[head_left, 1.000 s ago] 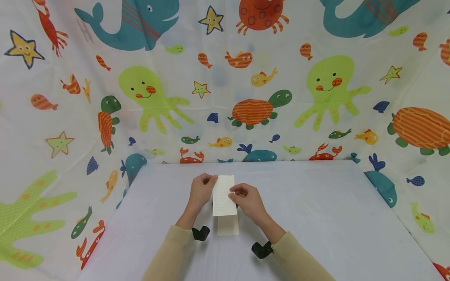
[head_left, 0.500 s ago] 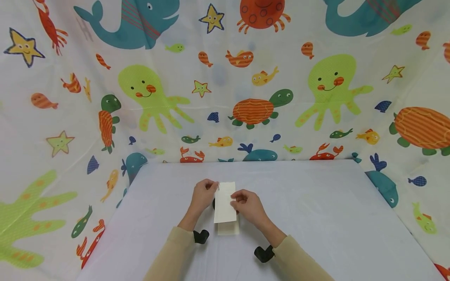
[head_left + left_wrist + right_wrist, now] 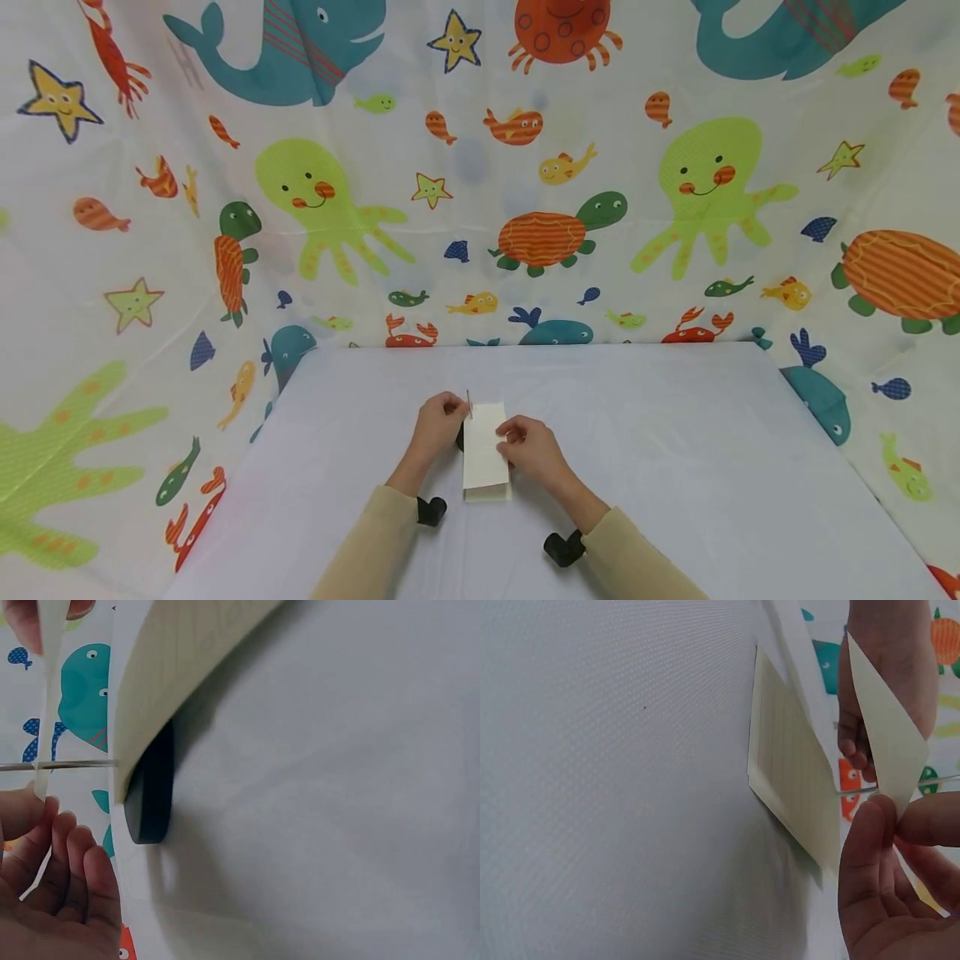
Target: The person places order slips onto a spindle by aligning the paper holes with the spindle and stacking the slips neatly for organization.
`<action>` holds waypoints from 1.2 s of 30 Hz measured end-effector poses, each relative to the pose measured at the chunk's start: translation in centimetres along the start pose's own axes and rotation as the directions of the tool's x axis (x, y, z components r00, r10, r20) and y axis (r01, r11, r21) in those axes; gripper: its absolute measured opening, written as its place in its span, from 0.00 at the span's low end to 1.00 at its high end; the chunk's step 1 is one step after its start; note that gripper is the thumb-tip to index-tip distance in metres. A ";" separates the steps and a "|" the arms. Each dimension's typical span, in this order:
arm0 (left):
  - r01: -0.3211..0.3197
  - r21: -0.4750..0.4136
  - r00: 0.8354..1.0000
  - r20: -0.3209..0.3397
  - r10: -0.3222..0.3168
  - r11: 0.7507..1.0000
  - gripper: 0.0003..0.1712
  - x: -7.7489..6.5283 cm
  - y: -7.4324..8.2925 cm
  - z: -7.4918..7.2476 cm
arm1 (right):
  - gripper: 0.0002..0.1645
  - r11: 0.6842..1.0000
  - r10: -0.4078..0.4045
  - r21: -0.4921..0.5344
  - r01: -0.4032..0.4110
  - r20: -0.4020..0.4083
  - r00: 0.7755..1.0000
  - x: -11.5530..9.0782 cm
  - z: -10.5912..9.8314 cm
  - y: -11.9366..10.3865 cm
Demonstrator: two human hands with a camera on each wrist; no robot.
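My left hand (image 3: 437,427) pinches the left edge of a cream sheet of note paper (image 3: 486,446) near its top. My right hand (image 3: 531,447) pinches the opposite edge between thumb and fingers. A thin metal spike (image 3: 79,763), like that of a bill spike, crosses the held sheet; its tip shows above the sheet's top left corner in the head view. Below, other lined paper (image 3: 791,750) lies over a round black base (image 3: 154,791). The held sheet hangs apart from this lower paper in the right wrist view.
A white cloth (image 3: 660,450) covers the table. Behind it hangs a curtain (image 3: 465,192) printed with sea animals. Each wrist carries a small black device (image 3: 564,548) near its sleeve.
Both hands have moved down and toward me with the sheet, which now overlaps most of the lower paper. The spike's tip has come into sight above it.
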State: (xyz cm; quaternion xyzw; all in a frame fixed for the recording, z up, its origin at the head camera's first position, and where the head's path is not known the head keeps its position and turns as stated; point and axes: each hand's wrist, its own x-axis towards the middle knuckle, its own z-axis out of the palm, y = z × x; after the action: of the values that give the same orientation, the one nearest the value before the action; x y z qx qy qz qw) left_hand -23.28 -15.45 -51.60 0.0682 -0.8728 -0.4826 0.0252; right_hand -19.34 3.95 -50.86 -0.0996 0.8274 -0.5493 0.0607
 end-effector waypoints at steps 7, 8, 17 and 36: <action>-0.046 0.037 0.999 0.005 0.046 0.998 0.07 0.0 -0.7 0.7 | 0.10 0.999 -0.028 -0.046 0.029 0.027 0.999 -0.3 0.2 0.6; -0.050 0.048 0.999 0.008 0.050 0.998 0.07 0.0 -0.8 0.8 | 0.10 0.998 -0.032 -0.056 0.033 0.028 0.999 -0.4 0.2 0.7; -0.069 0.123 0.998 0.024 0.066 0.990 0.07 -0.1 -1.3 1.1 | 0.09 0.979 -0.106 -0.170 0.110 0.034 0.994 -0.6 0.4 1.5; -0.066 0.150 0.998 0.035 0.061 0.986 0.06 -0.2 -1.5 1.2 | 0.07 0.927 -0.107 -0.344 0.147 0.133 0.985 -0.7 0.7 1.1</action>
State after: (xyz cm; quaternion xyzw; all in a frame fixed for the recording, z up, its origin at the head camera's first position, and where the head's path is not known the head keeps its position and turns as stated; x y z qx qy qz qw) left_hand -23.07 -15.22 -53.47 0.0347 -0.9090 -0.4149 0.0220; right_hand -18.59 3.88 -52.20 -0.1930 0.8995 -0.3885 0.0521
